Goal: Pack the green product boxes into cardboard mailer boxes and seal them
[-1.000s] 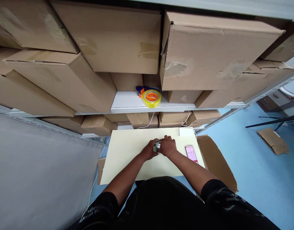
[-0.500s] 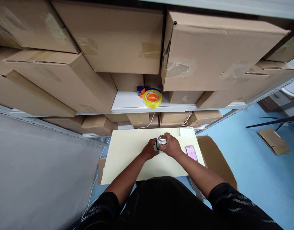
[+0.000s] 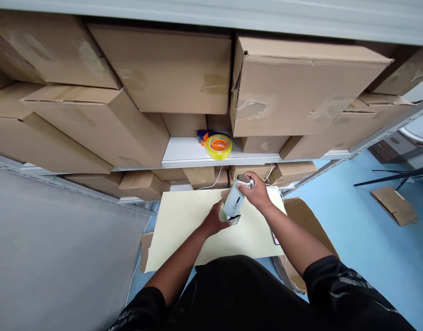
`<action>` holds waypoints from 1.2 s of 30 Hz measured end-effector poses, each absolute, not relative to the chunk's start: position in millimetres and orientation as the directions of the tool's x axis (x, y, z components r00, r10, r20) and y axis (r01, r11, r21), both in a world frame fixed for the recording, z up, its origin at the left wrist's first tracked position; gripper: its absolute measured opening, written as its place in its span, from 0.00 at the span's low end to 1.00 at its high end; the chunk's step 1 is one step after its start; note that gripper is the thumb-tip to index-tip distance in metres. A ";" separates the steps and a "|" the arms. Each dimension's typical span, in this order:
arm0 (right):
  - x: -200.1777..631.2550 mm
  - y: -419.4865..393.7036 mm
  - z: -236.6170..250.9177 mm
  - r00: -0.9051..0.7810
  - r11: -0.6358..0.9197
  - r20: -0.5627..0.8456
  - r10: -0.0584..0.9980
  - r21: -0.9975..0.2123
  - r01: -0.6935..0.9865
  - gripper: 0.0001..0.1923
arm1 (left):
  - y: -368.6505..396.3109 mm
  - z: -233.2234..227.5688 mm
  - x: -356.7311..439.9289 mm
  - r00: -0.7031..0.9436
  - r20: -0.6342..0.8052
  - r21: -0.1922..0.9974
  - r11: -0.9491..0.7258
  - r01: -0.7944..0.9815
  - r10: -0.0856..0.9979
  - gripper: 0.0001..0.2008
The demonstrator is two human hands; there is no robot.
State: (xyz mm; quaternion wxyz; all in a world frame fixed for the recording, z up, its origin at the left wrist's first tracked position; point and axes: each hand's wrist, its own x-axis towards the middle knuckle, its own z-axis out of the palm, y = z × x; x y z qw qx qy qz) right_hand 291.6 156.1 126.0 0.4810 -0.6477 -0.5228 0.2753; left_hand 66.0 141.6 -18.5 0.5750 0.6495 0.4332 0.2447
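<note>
Over the pale yellow tabletop [image 3: 184,234], my right hand [image 3: 259,192] grips a whitish cylindrical bottle [image 3: 234,201] near its silver top. Dark lettering runs along the bottle's side, and it leans up and to the right. Around its lower end is a small open box [image 3: 236,220], with my left hand [image 3: 213,221] closed on the box's left side. A flap of that box stands up beside the bottle. The bottle's bottom end is hidden inside the box. A phone [image 3: 275,238] lies partly behind my right forearm.
A yellow tape roll [image 3: 219,147] with an orange core sits on the white shelf [image 3: 177,151] ahead. Cardboard boxes [image 3: 170,69] fill the shelves above and below. To the table's right stands an open carton [image 3: 308,220]. Flattened cardboard [image 3: 394,204] lies on the blue floor.
My right hand has risen and moved right with the bottle, so much more of its side shows above the box. My left hand stays low with the box. The view has tilted slightly up.
</note>
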 end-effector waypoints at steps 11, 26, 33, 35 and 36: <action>294.2 177.9 135.9 0.386 -0.117 -0.035 0.922 -0.975 0.190 0.22 | 139.0 67.3 76.1 0.665 0.027 0.997 0.030 -0.073 0.746 0.45; 273.0 138.8 91.6 0.140 -0.205 -0.248 0.959 -0.943 -0.264 0.22 | 132.5 73.5 92.3 0.455 -0.189 0.931 0.306 -0.200 0.870 0.34; 261.9 120.4 96.1 0.218 -0.190 -0.245 0.945 -0.951 -0.242 0.20 | 136.3 72.3 94.8 0.411 -0.165 0.962 0.238 -0.132 0.897 0.33; 261.9 117.9 96.8 0.225 -0.170 -0.225 0.948 -0.956 -0.241 0.20 | 136.2 74.2 94.4 0.396 -0.164 0.969 0.222 -0.105 0.903 0.35; 262.2 116.7 96.3 0.234 -0.159 -0.216 0.948 -0.958 -0.238 0.20 | 135.6 75.2 93.8 0.385 -0.171 0.969 0.226 -0.104 0.907 0.36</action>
